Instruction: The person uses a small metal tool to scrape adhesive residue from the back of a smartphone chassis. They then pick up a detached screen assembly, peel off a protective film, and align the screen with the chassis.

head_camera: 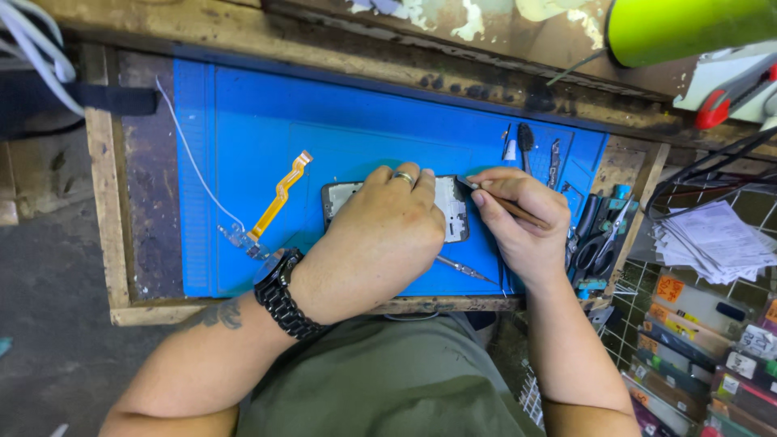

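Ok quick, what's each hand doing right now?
Left hand: fingers curled down over the opened phone, pressing it onto the blue mat.
Right hand: closed on a thin tool, tip at the phone's edge.

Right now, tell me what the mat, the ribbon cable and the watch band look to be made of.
Mat: likely silicone or rubber, matte blue with moulded grid lines.
Ribbon cable: thin flexible film, orange and glossy, bent in steps, with a metal-looking connector end.
Watch band on the left wrist: black glossy links, metal or hard plastic; cannot tell which.

Head-worn view, steeply downward, close over workbench (105,202)
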